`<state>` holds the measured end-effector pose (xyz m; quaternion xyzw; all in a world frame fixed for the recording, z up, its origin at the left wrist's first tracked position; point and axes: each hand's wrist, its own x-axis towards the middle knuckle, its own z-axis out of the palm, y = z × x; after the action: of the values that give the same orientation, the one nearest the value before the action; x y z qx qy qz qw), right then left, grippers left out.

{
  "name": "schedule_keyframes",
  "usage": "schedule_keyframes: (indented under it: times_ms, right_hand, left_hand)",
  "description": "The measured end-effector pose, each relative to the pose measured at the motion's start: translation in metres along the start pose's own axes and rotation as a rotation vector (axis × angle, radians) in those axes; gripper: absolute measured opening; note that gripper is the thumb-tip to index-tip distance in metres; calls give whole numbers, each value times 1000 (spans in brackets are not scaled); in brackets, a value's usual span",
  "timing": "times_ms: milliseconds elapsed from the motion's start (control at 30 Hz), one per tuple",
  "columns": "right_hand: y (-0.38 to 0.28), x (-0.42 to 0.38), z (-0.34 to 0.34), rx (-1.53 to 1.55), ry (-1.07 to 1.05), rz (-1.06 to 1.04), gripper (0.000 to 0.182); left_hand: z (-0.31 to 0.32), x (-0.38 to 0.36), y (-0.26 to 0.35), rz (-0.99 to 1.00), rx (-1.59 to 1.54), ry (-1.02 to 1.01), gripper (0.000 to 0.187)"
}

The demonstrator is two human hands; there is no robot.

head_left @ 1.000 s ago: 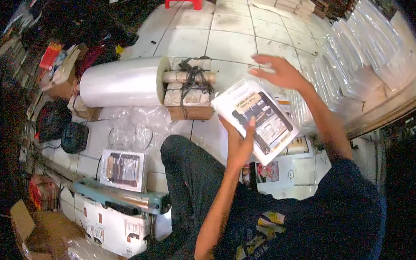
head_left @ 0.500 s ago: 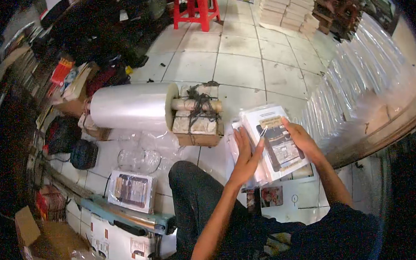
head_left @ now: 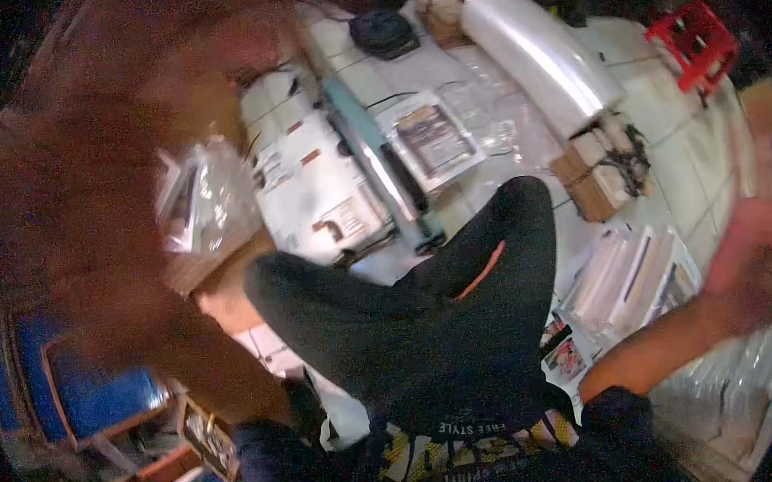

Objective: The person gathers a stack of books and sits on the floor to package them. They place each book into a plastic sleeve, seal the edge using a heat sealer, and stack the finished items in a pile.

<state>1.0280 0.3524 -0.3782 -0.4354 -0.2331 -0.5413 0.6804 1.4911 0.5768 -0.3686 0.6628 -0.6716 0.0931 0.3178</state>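
My left hand is a large dark blur close to the camera, and its fingers are smeared. On the right side my right hand is raised and blurred too; whether it holds anything does not show. Below and beside it, a stack of plastic-wrapped books lies on the floor by my knee. A single wrapped book rests beside the long teal bar of a sealer. Between the sealer and my left hand is a white surface with printed pictures.
A big roll of clear plastic film lies beyond my knees, its near end by a tied block. A red stool stands at the upper right. Clear plastic packets sit on a cardboard box at left.
The view has swung left and down. Both hands have left the wrapped books and spread apart, the left coming close to the camera. The books now lie on the floor.
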Motion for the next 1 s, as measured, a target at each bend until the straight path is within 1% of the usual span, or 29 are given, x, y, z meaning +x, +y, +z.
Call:
schedule_keyframes:
  times_ms: [33,67,100,167,233,300,400,533,667,800,867,933,967,1000]
  right_hand:
    - [-40,-1,1,-194,7,-97,50]
    - [-65,14,24,-431,87,-186,50]
    - [-81,23,38,-594,129,-239,49]
    - [-123,29,59,-894,195,-358,48]
    - [-156,23,69,-1186,287,-465,47]
    - [-186,11,69,-1458,408,-523,47]
    - [-217,-13,58,-1780,568,-546,45]
    - [-242,-61,39,-1990,765,-634,44]
    - [-235,-67,23,-2116,792,-632,43]
    - [-216,-66,6,-2222,811,-716,42]
    - [-190,-51,0,-2259,782,-804,42]
    - [-147,-29,-5,-2245,690,-875,41]
    - [-122,-18,-8,-2210,640,-902,41]
    - [-93,-10,-11,-2130,592,-904,41]
  left_hand:
    - [-49,-10,0,-63,139,174,43]
    - [-101,-21,5,-56,280,331,43]
    - [-135,-28,16,9,377,415,44]
    - [-181,-42,47,183,496,495,45]
    - [-192,-49,78,385,510,523,46]
    - [-185,-53,97,510,496,528,47]
    - [-169,-51,103,586,492,563,49]
    - [-143,-58,103,704,497,671,52]
    - [-123,-54,93,696,455,731,55]
    - [-114,-54,85,717,452,872,57]
    - [-111,-56,73,674,446,986,59]
    - [-107,-60,41,484,471,1067,60]
    - [-105,-65,16,317,499,1061,61]
    - [-100,-66,-13,114,516,989,61]
